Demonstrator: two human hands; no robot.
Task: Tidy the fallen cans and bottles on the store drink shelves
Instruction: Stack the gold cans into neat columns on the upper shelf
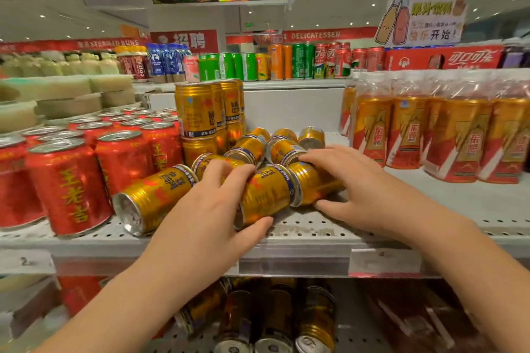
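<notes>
One view, from the head camera. Several fallen cans [259, 149] lay on their sides in a heap mid-shelf, between the red cans [66, 180] to the left and the wrapped bottles [430, 129] to the right. Left hand [212, 209] gripped the front can [266, 195], fingers over the top, thumb beneath. Right hand [352, 180] spread wide over the neighbouring can [312, 183], thumb low at its near side; whether it had closed on it, could not tell. Risks, as judged: these two cans touched end to end and others leaned in from behind, so lifting either could set the heap rolling. A loose can [152, 198] lay near the front lip of the shelf [459, 203], one end pointing outward; a nudge from the left forearm might send it over the edge. The stacked cans [198, 112] stood two high just behind the heap, and a knock from a rolling can could topple them.
</notes>
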